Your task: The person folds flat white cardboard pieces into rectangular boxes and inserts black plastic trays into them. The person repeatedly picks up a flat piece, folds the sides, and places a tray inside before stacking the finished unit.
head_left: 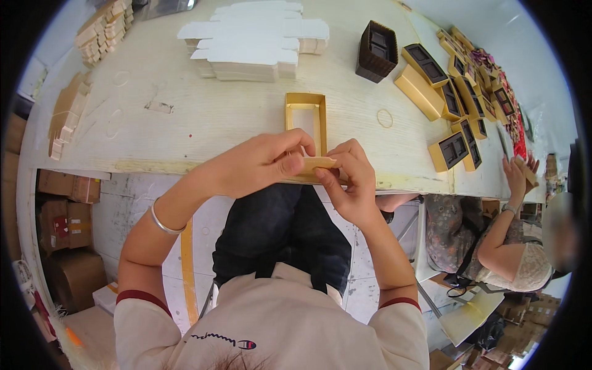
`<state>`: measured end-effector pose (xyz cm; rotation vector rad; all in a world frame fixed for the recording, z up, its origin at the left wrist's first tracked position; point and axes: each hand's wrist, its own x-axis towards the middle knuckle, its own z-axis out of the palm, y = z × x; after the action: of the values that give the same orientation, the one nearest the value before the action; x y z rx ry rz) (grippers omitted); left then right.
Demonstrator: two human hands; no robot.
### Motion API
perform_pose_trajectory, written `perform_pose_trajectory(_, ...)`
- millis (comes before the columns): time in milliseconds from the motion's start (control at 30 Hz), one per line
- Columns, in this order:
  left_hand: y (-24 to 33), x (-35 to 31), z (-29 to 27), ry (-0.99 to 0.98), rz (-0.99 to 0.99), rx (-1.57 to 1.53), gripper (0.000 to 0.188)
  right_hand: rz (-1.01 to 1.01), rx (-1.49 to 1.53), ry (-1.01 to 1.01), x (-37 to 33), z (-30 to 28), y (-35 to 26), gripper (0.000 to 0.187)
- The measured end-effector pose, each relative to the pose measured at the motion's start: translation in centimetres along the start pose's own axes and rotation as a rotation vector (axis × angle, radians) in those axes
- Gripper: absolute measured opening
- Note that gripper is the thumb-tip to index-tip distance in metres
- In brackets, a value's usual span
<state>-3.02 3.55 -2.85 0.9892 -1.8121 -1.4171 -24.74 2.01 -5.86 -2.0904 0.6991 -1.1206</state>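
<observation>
A gold cardboard box (322, 126) with an open frame-like body lies at the table's front edge, its near end toward me. My left hand (277, 157) bends over this near end from the left, fingers curled and thumb against the folded card. From the right, my right hand (353, 180) pinches the same end flap (317, 164) between thumb and fingers. The hands partly cover the near end of the box, so its folds there do not show fully.
Flat white box blanks (246, 43) are stacked at the back. Folded card strips (69, 114) lie at the left. A dark brown stack of trays (377, 50) stands right of centre, near gold boxes with dark inserts (450, 151). A rubber band (385, 118) lies nearby. Another person (512, 246) works at the right.
</observation>
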Motion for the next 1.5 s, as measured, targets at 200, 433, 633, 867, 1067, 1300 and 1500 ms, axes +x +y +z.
perform_pose_trajectory(200, -0.8, -0.4, 1.5, 0.219, 0.037, 0.125, 0.031, 0.106, 0.219, 0.154, -0.1, 1.3, -0.3, 0.018)
perform_pose_trajectory(433, -0.5, -0.9, 3.4, 0.382, 0.194, 0.519, 0.012, -0.288, -0.605, -0.073, 0.0, 0.4, -1.0, 0.019)
perform_pose_trajectory(633, -0.3, -1.1, 3.7, 0.285, 0.114, 0.782, 0.019, -0.003, -0.503, -0.431, 2.1, -0.9, -2.1, 0.01)
perform_pose_trajectory(867, 5.7, 0.3, 0.4, -0.054, -0.094, 0.835, 0.045, 0.029, -0.288, -0.695, 4.6, -3.6, -1.2, 0.005)
perform_pose_trajectory(1067, 2.9, 1.4, -2.7, 0.087, 0.203, 1.028, 0.077, -0.247, -0.26, -0.716, 5.8, -5.7, -0.9, 0.024)
perform_pose_trajectory(1300, -0.2, 0.5, 1.5, 0.374, 0.033, 0.93, 0.081, -0.227, -0.786, 0.051, 11.3, -13.3, 4.5, 0.027)
perform_pose_trajectory(1500, -1.6, -0.7, 1.4, 0.487, 0.156, 0.501, 0.083, -0.256, -1.02, -0.134, 14.5, -11.9, 7.7, 0.01)
